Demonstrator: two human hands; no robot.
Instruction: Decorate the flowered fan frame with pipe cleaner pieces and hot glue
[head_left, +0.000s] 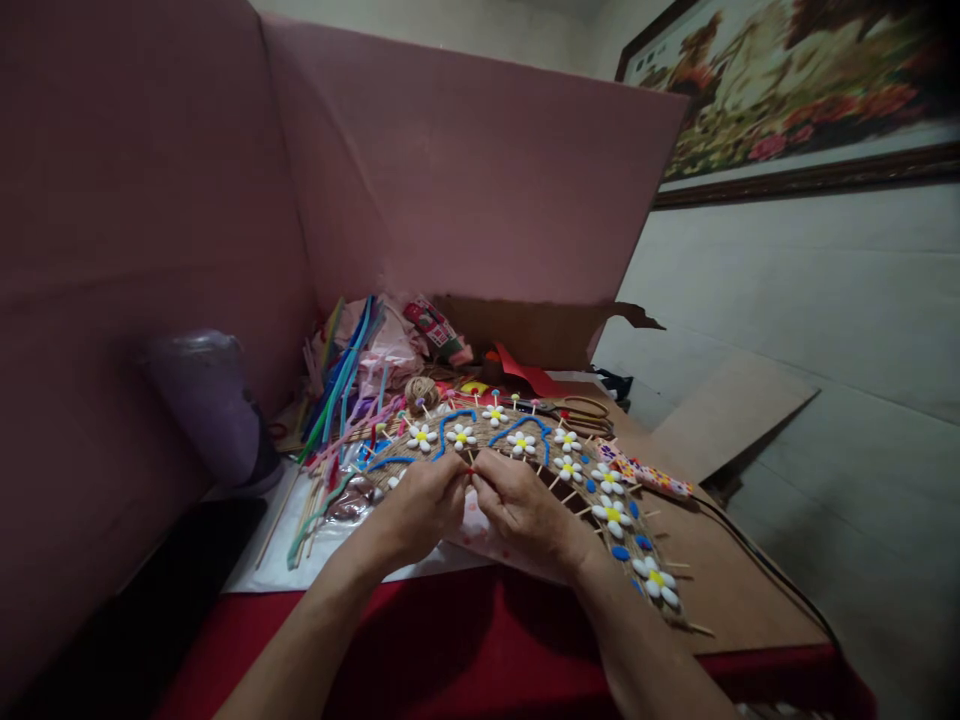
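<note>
My left hand [437,497] and my right hand [515,502] meet at the inner edge of a twine-wrapped arch [491,425]. Fingers on both hands are pinched together, with a tiny red bit between the fingertips, too small to name. White flowers [613,514] with yellow centres, blue ovals [620,553] and curving blue strips [543,430] decorate the arch. Thin sticks poke out along its edges, and several outer ones carry coloured tips. Below my hands lies a pale cloth with pink dots [480,525], partly hidden by them.
Pipe cleaners [349,365] and a twine ball [421,393] lie behind the arch, near scissors [577,413]. A flower-patterned tool with a black cord [649,475] rests on cardboard [750,580] at right. A lidded purple container [214,410] stands left. Pink panels [465,180] rise behind.
</note>
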